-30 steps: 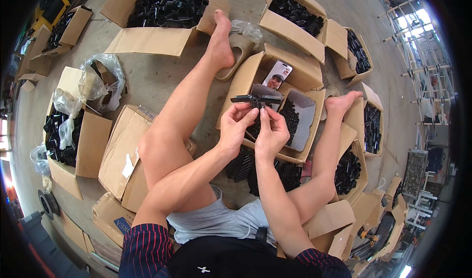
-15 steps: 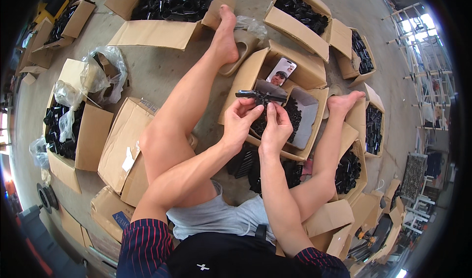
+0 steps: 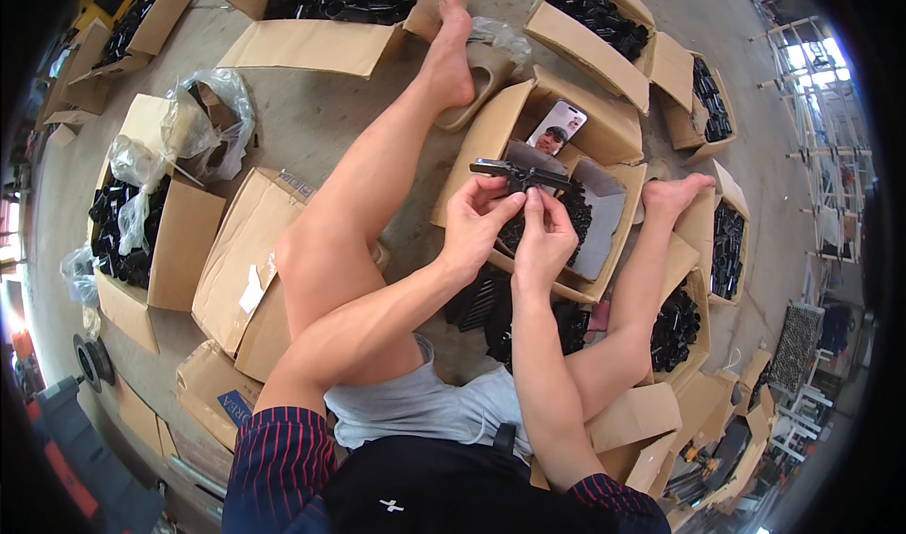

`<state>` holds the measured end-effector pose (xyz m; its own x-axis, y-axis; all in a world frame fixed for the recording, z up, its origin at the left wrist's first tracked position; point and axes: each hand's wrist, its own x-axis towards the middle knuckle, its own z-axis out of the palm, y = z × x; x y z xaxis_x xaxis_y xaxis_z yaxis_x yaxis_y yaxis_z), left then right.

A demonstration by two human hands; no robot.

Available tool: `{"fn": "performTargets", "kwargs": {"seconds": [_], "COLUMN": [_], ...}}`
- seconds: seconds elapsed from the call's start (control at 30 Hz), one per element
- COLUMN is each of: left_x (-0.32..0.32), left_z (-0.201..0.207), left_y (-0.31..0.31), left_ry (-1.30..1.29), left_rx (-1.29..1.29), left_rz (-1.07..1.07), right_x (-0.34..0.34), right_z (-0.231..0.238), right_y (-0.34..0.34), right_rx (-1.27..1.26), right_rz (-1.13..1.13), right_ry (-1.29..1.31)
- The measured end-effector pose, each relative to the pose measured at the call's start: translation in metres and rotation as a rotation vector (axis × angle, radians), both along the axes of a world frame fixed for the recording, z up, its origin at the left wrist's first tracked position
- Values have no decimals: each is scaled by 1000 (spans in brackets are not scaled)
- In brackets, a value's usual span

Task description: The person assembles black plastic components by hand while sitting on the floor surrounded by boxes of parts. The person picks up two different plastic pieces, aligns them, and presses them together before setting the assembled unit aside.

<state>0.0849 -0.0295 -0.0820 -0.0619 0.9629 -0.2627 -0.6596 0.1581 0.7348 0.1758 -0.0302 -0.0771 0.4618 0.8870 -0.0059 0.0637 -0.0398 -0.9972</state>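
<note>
A slim black part, apparently plastic and with arms sticking out either way, is held level over an open cardboard box. My left hand pinches it from the left, thumb and fingers closed around its middle. From the right, my right hand grips the same part with thumb and fingertips, close beside the left thumb. Fingers hide the exact spot where they meet. Below, the box holds small black pieces and a grey-lined inner carton. A phone showing a person on its screen leans inside the far side.
Cartons of black parts surround me: a large one at far left, another at far right, and one with plastic bags at left. A closed carton lies by my left knee. Black parts fill a box beside my right leg.
The whole view has shifted slightly, so things appear a little farther right and higher. Both hands keep their pinch on the black part above the box.
</note>
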Motion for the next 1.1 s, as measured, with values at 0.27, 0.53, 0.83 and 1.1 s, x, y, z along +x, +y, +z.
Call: {"fn": "performTargets", "kwargs": {"seconds": [0.27,0.53,0.83,1.1], "left_x": [7,11,14,17], "left_z": [-18,-17,-22,-24], "left_y": [-1,-5,-8,-12], "left_ry": [2,-10,32,92], "left_rx": [24,-4,-12,-64], "left_rz": [25,27,31,26], "right_x": [9,10,22,24], "right_z": [4,3,-8,-16], "right_y": [0,-1,-5,-11], "right_rx": [-52,-46,-99,-89], "right_rz": [87,88,84,87], "right_ry": [135,-1,-70,-91]}}
